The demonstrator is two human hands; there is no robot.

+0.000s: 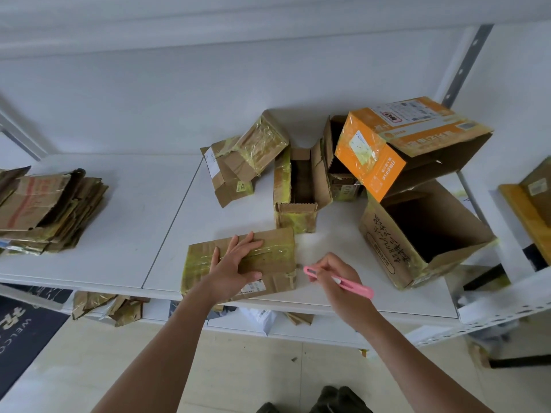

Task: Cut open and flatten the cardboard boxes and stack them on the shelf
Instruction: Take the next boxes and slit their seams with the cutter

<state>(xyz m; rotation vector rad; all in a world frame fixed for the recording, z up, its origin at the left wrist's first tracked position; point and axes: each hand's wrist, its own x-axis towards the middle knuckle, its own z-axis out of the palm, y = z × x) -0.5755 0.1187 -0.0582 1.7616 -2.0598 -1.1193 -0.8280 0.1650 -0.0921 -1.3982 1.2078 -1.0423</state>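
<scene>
Gripping the pink cutter [340, 282] like a pen, my right hand [337, 277] hovers just off the right end of the sealed box [268, 263], blade end pointing toward it. My left hand [234, 265] lies flat on that box's taped lid, fingers spread and straight, pressing it down on the white shelf [119, 234] near the front edge.

Beyond my right grip, the big open box [417, 234] lies tipped on its side with the orange box [396, 144] leaning above it. I judge that pile loose: a wide sweep of my right elbow could knock it, and the orange one might slide down onto my working hand.

Well off to the left of my left grip sits the stack of flattened cardboard [47, 210], which looks uneven. Tossing the next sheet on carelessly could spill it off the shelf.

Straight past my left fingers stand the narrow open box [298, 186] and a taped, part-crushed box [247, 156], still to be cut.

The nearest danger is the smallest thing. My left fingers rest right along the tape seam where the blade would run, so a cut drawn leftward could slip into them. The glossy tape may snag the blade, then let go suddenly. The box also overhangs the shelf's front edge slightly, so hard pressure could tip it toward me.
</scene>
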